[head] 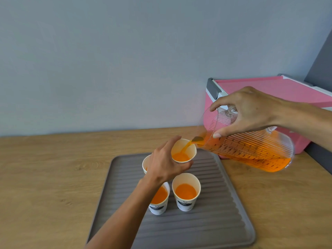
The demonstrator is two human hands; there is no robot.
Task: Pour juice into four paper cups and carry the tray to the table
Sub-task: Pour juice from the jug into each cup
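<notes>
A grey ribbed tray [215, 221] lies on the wooden counter [45, 177]. Two paper cups stand on its near half, each with orange juice: one at the right [186, 192], one at the left [160, 199] partly hidden by my forearm. A third cup [145, 163] sits behind my left hand. My left hand [166, 163] grips the far cup [183, 151], which holds some juice. My right hand [248, 112] grips a clear ribbed measuring jug [251, 150], tilted left, and a stream of juice runs from its spout into that cup.
A pink cooler box [269, 87] with a grey handle stands at the back right against the wall, right behind the jug. Bare counter lies left of the tray. A dark edge borders the counter at the far right.
</notes>
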